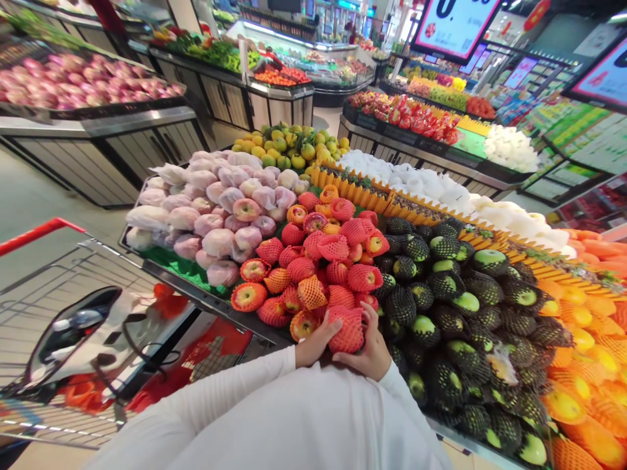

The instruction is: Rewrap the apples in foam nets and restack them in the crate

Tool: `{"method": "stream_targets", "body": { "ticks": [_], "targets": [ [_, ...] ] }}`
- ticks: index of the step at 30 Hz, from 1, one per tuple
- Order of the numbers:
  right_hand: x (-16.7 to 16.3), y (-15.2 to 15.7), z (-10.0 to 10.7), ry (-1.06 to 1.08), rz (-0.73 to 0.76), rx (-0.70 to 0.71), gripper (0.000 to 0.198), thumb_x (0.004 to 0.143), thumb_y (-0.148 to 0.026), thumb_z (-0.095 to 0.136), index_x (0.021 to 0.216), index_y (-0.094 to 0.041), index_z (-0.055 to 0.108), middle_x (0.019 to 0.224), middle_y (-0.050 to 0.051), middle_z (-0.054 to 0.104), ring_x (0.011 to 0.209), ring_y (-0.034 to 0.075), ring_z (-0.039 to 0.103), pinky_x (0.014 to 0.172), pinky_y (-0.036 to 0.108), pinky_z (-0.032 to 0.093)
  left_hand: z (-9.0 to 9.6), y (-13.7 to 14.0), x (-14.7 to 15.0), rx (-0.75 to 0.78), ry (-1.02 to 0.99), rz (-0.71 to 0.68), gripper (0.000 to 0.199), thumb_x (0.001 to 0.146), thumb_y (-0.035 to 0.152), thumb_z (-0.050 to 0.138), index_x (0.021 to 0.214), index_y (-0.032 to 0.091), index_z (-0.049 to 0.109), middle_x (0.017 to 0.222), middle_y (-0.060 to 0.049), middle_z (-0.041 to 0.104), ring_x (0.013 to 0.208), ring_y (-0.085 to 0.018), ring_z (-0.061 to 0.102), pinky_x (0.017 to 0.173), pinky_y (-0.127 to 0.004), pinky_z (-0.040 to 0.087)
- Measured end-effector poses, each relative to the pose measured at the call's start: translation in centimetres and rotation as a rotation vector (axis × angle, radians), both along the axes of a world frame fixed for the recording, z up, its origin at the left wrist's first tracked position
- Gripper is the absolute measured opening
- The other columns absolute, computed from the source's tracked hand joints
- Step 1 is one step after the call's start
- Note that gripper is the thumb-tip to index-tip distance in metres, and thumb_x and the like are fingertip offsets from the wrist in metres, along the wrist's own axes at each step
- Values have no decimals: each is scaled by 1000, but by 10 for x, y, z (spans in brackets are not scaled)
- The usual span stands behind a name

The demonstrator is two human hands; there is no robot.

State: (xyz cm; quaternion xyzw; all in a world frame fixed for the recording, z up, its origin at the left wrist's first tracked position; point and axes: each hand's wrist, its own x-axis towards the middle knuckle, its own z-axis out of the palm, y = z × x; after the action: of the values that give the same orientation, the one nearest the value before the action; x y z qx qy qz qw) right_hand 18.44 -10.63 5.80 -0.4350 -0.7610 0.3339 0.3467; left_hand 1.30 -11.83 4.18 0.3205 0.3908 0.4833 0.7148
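Observation:
Close to my body, at the front edge of the fruit stand, I hold an apple (346, 330) wrapped in a red foam net. My left hand (316, 343) grips its left side, with the thumb on the net. Around its right side and underneath curls my right hand (371, 346). Just beyond lies a heap of apples (300, 269) in red and orange foam nets. Green fruits in black nets (450, 307) are piled to the right of my right hand. Pale pink bagged apples (220, 209) are heaped to the left.
A shopping cart (46, 261) with a red handle and bags inside stands at the left. Orange-netted fruit (582, 385) fills the far right. Yellow-green citrus (289, 145) sits at the back. Onions (83, 81) lie on another stand, and price screens (453, 26) hang above.

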Motion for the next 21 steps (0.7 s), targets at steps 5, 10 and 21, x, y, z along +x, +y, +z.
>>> {"method": "stream_targets", "body": {
  "ticks": [5, 10, 21],
  "targets": [
    [8, 5, -24, 268, -64, -275, 100, 75, -72, 69, 145, -11, 32, 136, 23, 50, 122, 32, 56, 104, 48, 48, 0, -1, -7, 51, 132, -233, 84, 82, 83, 40, 128, 14, 54, 69, -2, 61, 57, -15, 54, 60, -29, 47],
    [14, 11, -34, 667, -64, -580, 86, 88, -81, 25, 130, -12, 55, 130, 19, 59, 119, 32, 60, 98, 50, 52, 18, 6, -17, 470, 596, -365, 60, 89, 71, 43, 100, 15, 59, 61, 1, 54, 52, -11, 44, 53, -25, 28],
    [-4, -2, -26, 1288, -303, -1046, 63, 73, -72, 60, 105, -19, 72, 113, 7, 68, 108, 27, 64, 105, 44, 48, 16, 17, -13, 1324, 1160, -158, 15, 92, 30, 53, 85, 20, 62, 91, -4, 65, 75, -13, 59, 65, -26, 44]
  ]
}}
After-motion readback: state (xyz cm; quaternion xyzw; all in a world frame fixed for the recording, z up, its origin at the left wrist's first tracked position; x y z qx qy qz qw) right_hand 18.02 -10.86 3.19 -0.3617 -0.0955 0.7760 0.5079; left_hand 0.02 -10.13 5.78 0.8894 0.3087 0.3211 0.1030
